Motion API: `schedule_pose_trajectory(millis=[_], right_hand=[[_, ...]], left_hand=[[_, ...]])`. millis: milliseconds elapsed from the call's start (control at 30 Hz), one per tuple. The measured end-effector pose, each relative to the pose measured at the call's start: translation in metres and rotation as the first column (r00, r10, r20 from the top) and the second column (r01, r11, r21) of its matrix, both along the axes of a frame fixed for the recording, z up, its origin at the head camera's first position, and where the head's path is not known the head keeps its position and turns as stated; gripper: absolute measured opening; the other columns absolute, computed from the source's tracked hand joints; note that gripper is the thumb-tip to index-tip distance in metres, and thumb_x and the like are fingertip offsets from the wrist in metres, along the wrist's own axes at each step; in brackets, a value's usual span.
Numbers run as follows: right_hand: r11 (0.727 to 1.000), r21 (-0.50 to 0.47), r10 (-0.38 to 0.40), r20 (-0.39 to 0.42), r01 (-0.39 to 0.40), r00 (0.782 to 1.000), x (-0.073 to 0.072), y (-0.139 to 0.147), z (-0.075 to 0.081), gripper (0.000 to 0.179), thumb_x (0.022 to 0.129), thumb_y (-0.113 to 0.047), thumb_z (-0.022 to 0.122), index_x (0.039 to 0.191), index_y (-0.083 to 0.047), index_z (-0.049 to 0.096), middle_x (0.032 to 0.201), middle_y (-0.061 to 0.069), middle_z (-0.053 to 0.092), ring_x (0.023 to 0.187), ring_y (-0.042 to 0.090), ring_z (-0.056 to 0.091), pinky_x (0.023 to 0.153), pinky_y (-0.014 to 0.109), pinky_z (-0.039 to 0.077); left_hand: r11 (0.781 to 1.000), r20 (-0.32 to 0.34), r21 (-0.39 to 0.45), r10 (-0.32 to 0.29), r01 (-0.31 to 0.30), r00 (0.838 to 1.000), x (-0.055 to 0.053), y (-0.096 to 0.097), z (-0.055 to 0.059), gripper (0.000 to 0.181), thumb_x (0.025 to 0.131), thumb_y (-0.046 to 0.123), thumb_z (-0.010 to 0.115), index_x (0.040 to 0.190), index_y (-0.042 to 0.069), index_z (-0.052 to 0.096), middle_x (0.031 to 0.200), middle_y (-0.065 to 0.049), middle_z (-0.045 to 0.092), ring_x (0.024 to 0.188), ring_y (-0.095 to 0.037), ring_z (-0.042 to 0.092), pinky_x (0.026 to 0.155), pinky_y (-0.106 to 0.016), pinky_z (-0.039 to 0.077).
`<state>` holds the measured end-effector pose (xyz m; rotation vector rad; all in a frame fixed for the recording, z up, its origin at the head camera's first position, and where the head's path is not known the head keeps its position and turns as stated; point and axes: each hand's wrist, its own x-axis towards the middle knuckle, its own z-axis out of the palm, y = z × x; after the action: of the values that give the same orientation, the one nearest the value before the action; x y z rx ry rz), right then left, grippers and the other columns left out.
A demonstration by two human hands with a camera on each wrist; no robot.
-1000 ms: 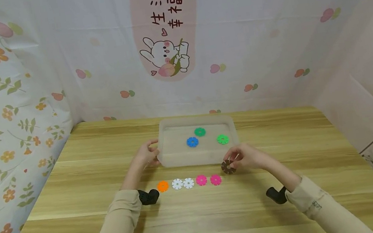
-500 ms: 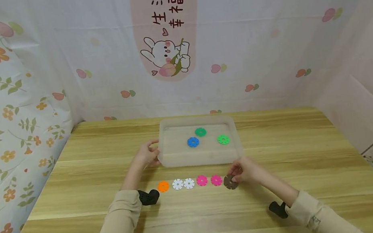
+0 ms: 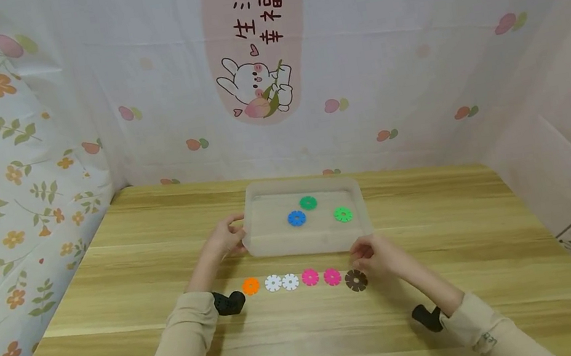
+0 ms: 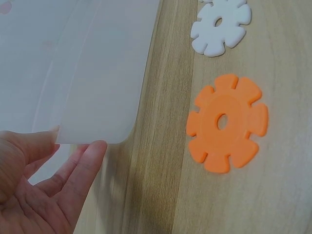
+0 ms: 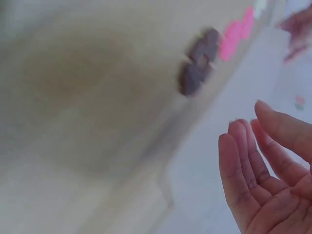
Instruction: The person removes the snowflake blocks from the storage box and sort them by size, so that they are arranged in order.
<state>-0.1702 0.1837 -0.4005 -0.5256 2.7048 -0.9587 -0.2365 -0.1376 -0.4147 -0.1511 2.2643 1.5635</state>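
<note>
My left hand (image 3: pixel 227 237) holds the left end of a translucent plastic box (image 3: pixel 308 250); in the left wrist view, the thumb and fingertips touch its corner. To the right, my right hand (image 3: pixel 379 255) hovers beside a dark brown snowflake disc (image 3: pixel 356 280), fingers loosely bent and holding nothing. That disc lies flat at the right end of a row. Leftward follow two pink discs (image 3: pixel 310 277), two white discs (image 3: pixel 290 282) and an orange disc (image 3: pixel 250 286). Inside the box lie a blue disc (image 3: pixel 296 218), a dark green disc (image 3: pixel 309 203) and a light green disc (image 3: pixel 343 214).
The wooden table (image 3: pixel 301 350) extends in front of the row and to both sides. Behind it hangs a printed cloth (image 3: pixel 153 87). Black camera mounts (image 3: pixel 229 303) sit at both wrists. The right wrist view is blurred.
My right hand has brought the brown disc from the box's front edge down to the row's right end and let go of it. The left hand stays at the box.
</note>
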Motion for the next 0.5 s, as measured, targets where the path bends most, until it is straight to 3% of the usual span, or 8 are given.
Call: schedule_pose_trajectory(millis=[167,367,500], right_hand=[[0.999,-0.007,-0.033,-0.064,0.033,0.997,-0.017,0.001,0.017,0.012,0.080,0.005,0.062,0.091,0.008,0.063,0.074,0.012,0.061,0.069,0.016,0.058,0.062,0.023,0.049],[0.996,0.039,-0.083,-0.021,0.084,0.996,-0.042,-0.002,0.033,0.023,0.082,-0.002,0.064,0.102,0.008,0.060,0.083,0.016,0.062,0.078,0.025,0.061,0.067,0.030,0.051],[0.989,0.132,-0.070,0.006,0.069,0.998,-0.070,0.001,0.025,0.031,0.079,-0.007,0.068,0.105,0.006,0.059,0.093,0.020,0.063,0.088,0.031,0.062,0.072,0.036,0.053]], left_hand=[[1.000,-0.011,-0.009,0.006,-0.006,1.000,-0.001,0.000,0.002,0.046,0.096,0.005,0.041,0.141,0.009,0.031,0.120,-0.026,0.049,0.083,-0.022,0.058,0.061,-0.025,0.054],[1.000,-0.019,-0.010,0.004,-0.004,1.000,0.001,0.000,0.001,0.046,0.096,0.003,0.042,0.141,0.007,0.032,0.121,-0.028,0.049,0.084,-0.024,0.059,0.060,-0.025,0.054],[1.000,-0.016,-0.009,0.004,-0.004,1.000,0.003,0.001,0.000,0.046,0.095,0.003,0.042,0.140,0.006,0.032,0.120,-0.028,0.051,0.082,-0.022,0.059,0.058,-0.024,0.054]])
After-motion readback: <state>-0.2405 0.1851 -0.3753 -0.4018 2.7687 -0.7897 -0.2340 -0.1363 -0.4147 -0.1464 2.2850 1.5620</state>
